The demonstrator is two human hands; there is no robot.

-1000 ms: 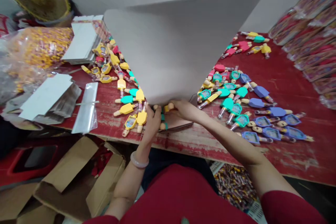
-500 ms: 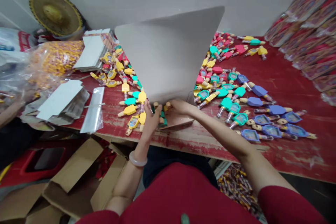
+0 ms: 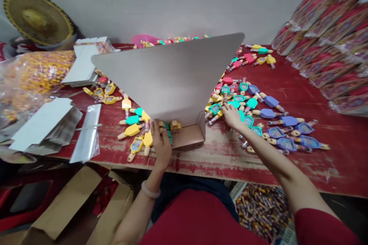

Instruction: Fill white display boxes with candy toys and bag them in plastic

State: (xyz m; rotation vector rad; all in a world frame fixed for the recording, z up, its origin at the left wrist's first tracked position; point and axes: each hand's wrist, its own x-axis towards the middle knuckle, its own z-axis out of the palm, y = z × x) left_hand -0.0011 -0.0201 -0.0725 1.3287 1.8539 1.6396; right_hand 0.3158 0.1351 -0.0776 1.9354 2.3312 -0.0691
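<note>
A box with a tall grey raised lid stands at the table's front edge. Green pieces and a yellow piece lie in its left part; its right part shows bare brown cardboard. My left hand is closed around the box's left end, its fingers over the green pieces; what it grips is partly hidden. My right hand reaches into the pile right of the box, fingers apart, touching a yellow piece beside green ones.
Purple toys lie to the right, yellow ones to the left. Flat white cartons, clear plastic sleeves and a bag of yellow pieces are farther left. Packed bags are stacked at the right.
My right hand has left the box and moved right to the toy pile, uncovering the box's right part. My left hand stays at the box. The view has shifted.
</note>
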